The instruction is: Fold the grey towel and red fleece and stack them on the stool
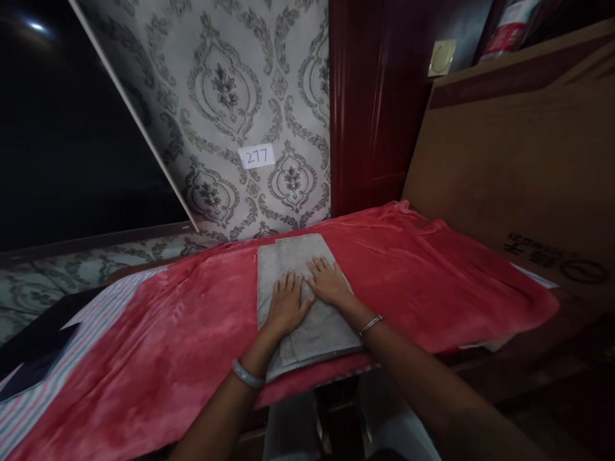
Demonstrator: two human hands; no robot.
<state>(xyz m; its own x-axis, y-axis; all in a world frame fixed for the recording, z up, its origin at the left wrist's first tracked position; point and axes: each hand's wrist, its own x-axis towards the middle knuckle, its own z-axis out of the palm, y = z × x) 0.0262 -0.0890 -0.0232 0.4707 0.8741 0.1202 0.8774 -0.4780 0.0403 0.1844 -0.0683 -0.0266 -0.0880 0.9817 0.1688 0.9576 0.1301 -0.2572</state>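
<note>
A grey folded cloth [307, 339] lies flat on a red plush blanket [403, 275], its long side running away from me. What kind of cloth it is I cannot tell. My left hand [288, 304] rests palm down on its middle, fingers spread. Slightly farther away, my right hand [329, 280] also lies flat on the cloth near its right edge. The thumbs of both hands almost meet. A bangle circles my left wrist, and a thin metal bracelet is on the right one.
A large cardboard box [519, 160] stands at the right, with a bottle [512, 29] behind its top edge. On the left is a dark screen [81, 128] before the patterned wall [269, 77]. Striped fabric [103, 307] shows beneath the blanket's left side.
</note>
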